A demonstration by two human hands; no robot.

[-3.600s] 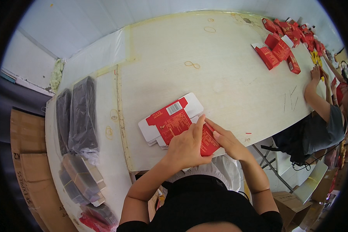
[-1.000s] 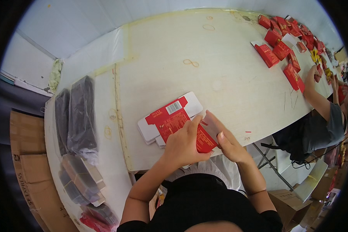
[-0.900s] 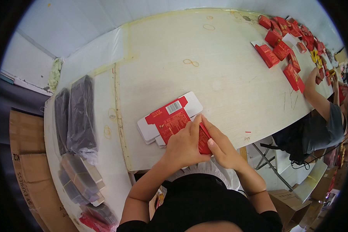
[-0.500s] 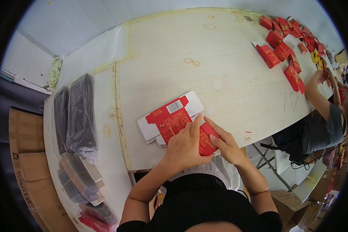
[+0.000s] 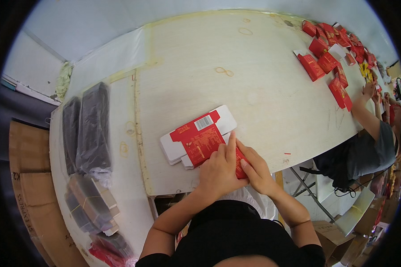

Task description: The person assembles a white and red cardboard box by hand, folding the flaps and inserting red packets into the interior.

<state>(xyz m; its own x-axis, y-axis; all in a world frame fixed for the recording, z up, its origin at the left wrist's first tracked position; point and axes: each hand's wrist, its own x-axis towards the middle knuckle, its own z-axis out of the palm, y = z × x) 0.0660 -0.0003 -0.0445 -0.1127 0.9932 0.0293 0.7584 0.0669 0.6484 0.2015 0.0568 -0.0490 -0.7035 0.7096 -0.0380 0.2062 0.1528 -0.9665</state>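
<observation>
At the table's front edge, my left hand [image 5: 221,171] and my right hand [image 5: 256,171] are closed around a small red carton [image 5: 241,165]. My fingers hide most of it; a strip of its red face shows between them. Just beyond my left hand lies a stack of flat red-and-white carton blanks [image 5: 203,141], with white flaps at its ends and a barcode on its upper panel. The stack's near side is covered by my left hand.
Folded red boxes [image 5: 327,62] are heaped at the far right, near a co-worker's arm [image 5: 367,113]. Dark plastic-wrapped packs [image 5: 93,129] and banded clear plastic trays [image 5: 91,200] lie along the left. Brown cardboard [image 5: 31,191] stands beyond the left edge.
My hands have closed further around the red carton, leaving less of it visible. The table's contents sit slightly shifted in view. The co-worker's hands have moved.
</observation>
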